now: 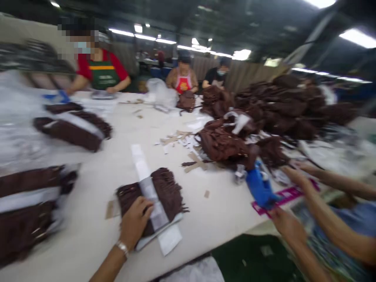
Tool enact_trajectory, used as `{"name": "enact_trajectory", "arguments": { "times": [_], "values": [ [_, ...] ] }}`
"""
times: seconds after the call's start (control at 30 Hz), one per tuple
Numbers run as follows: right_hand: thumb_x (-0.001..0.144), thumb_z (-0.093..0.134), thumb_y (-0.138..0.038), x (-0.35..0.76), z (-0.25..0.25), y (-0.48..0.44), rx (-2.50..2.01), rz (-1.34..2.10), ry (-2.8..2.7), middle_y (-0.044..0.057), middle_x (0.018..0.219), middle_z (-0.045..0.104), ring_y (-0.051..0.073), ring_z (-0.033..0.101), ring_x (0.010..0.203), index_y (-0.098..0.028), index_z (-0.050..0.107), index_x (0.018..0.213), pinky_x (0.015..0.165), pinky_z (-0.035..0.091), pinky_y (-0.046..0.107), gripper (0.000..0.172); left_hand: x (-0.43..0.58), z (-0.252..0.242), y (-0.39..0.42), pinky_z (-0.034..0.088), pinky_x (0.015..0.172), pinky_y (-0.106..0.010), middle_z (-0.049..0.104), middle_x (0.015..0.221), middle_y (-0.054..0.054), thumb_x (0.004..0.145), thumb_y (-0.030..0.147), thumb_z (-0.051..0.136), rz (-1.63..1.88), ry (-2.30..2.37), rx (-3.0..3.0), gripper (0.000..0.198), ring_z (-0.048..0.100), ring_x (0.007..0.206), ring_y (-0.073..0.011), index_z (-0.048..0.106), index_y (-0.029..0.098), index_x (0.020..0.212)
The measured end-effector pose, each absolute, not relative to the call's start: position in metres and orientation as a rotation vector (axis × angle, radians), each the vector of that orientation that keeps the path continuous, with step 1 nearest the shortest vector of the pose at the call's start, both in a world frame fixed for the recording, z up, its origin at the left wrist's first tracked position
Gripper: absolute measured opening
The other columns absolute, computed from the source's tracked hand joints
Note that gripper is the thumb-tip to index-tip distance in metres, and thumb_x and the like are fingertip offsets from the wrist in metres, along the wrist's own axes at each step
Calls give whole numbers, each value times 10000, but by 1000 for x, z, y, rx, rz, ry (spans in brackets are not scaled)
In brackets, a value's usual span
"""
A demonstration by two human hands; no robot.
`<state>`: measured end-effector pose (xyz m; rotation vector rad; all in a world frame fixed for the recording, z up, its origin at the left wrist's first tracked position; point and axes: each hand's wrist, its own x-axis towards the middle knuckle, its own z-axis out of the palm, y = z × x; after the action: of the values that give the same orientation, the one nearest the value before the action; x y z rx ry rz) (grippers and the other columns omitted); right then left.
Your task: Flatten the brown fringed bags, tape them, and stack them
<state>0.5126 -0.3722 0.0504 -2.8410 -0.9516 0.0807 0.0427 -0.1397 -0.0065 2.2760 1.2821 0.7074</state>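
Evidently soft, light and floppy, one brown fringed bundle is lying near the tabletop's front edge. The left hand is pressing on it, fingers spread, beside its single white band, the firmest place to grip. The right hand is touching a pink strip, its grasp too blurred to tell. Two more banded bundles are sitting along the left edge.

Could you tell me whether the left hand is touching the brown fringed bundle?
Touching. The head view shows the left hand resting on the brown fringed bundle, fingers over its white band.
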Motion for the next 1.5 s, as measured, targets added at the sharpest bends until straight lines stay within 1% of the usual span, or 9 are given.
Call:
{"name": "enact_trajectory", "arguments": {
  "times": [0.07, 0.2, 0.33, 0.63, 0.77, 0.97, 1.17, 1.4, 1.5],
  "values": [
    [831, 564, -354, 489, 37, -343, -2659, 338, -1001, 103, 710, 701, 262, 657, 605, -206, 675, 794, 545, 462, 367, 188, 41, -4, -138, 497, 885, -313, 619, 1023, -13, 948, 341, 449, 662, 1277, 2220, 230, 624, 955, -169, 664, 261, 945],
    [806, 571, -504, 372, 35, -271, -1904, 1005, -1167, 47, 756, 702, 189, 618, 628, -213, 655, 942, 587, 484, 304, 332, 42, 1, -139, 480, 878, -282, 604, 1025, -1, 934, 275, 511, 670, 1374, 2202, 147, 615, 963, -150, 656, 254, 939],
    [806, 559, -375, 249, 39, -210, -1586, 1362, -1269, 16, 712, 686, 137, 578, 586, -191, 640, 914, 510, 422, 228, 228, 41, 0, -144, 476, 860, -287, 597, 994, -3, 918, 236, 542, 709, 1338, 2214, 110, 606, 949, -158, 651, 244, 933],
    [830, 526, -281, 201, 18, -169, -1880, 1187, -1394, -11, 671, 692, 108, 585, 511, -193, 638, 880, 479, 397, 200, 151, 36, -11, -140, 457, 862, -330, 582, 990, -23, 923, 206, 546, 741, 1326, 2235, 93, 566, 957, -190, 634, 225, 943],
    [824, 525, -198, 191, 22, -159, -2005, 1141, -1455, -27, 675, 702, 103, 613, 527, -207, 651, 894, 497, 402, 190, 144, 34, -10, -141, 453, 846, -341, 581, 979, -29, 932, 207, 527, 741, 1318, 2241, 106, 558, 953, -200, 632, 218, 933],
    [802, 589, -222, 177, 26, -150, -2243, 955, -1573, -29, 639, 686, 128, 642, 631, -216, 646, 816, 572, 391, 209, 58, 31, -10, -140, 451, 867, -341, 581, 974, -26, 911, 170, 525, 729, 1312, 2240, 133, 553, 953, -198, 638, 233, 939],
    [635, 707, -159, 170, 27, -141, -2471, 791, -1540, 85, 931, 722, 226, 665, 929, -159, 625, 961, 684, 430, 247, 336, 29, -10, -140, 445, 892, -349, 591, 996, -37, 898, 156, 514, 688, 1306, 2253, 160, 556, 975, -209, 635, 224, 977],
    [707, 695, -153, 167, 19, -135, -2529, 956, -1435, 39, 670, 707, 168, 660, 545, -144, 634, 967, 482, 446, 222, 267, 30, -7, -137, 441, 832, -330, 593, 974, -53, 922, 245, 520, 669, 1326, 2263, 120, 568, 935, -211, 634, 205, 920],
    [783, 664, -199, 164, 17, -135, -2513, 1046, -1430, 39, 657, 710, 146, 634, 476, -148, 647, 900, 441, 456, 214, 129, 32, -8, -136, 438, 796, -317, 594, 969, -48, 908, 215, 544, 643, 1355, 2258, 83, 572, 915, -207, 627, 206, 907]
  ]
}}
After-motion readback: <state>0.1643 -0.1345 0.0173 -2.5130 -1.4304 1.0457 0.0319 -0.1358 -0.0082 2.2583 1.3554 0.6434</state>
